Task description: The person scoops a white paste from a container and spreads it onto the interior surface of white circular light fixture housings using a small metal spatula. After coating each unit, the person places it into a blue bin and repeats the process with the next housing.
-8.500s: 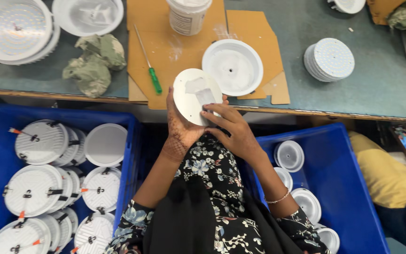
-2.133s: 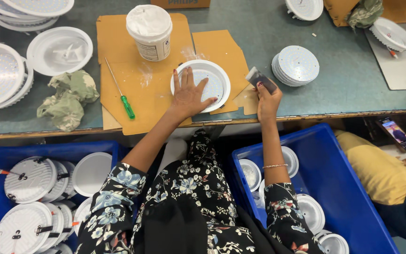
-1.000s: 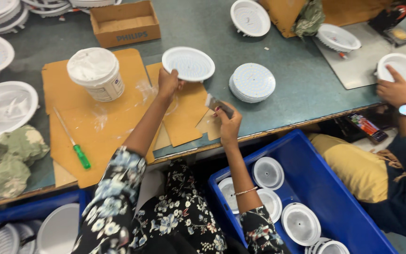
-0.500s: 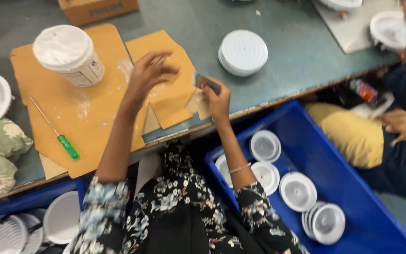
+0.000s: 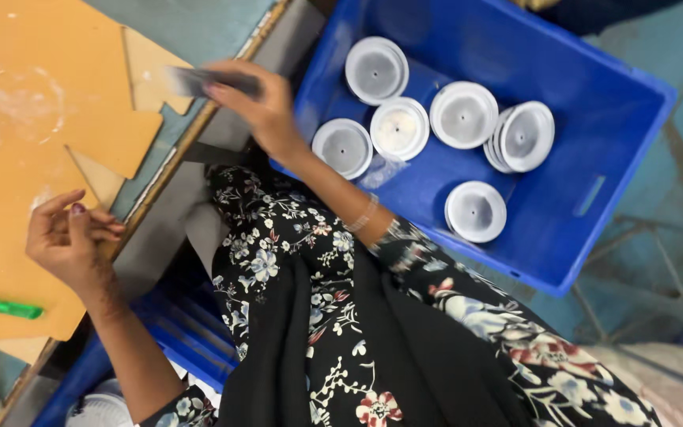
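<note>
My right hand [image 5: 266, 111] is shut on a small dark brush [image 5: 203, 79], blurred, held over the table's edge beside the blue crate [image 5: 594, 119]. Several white round lamp covers [image 5: 398, 128] lie in that crate, just right of this hand. My left hand [image 5: 69, 241] hovers over the brown cardboard sheet [image 5: 9, 95] near the table's front edge, fingers loosely curled with nothing in them. A green-handled screwdriver [image 5: 9, 307] lies on the cardboard below that hand.
A smaller piece of cardboard [image 5: 112, 138] overlaps the big sheet on the grey-green table [image 5: 199, 20]. A second blue crate [image 5: 175, 332] sits under the table edge with a white cover [image 5: 100, 407] in it. Bare floor lies right of the crate.
The view has swung right and down toward the blue crate. My left hand has pulled back from the far cardboard to the table's edge. My right hand still holds the brush.
</note>
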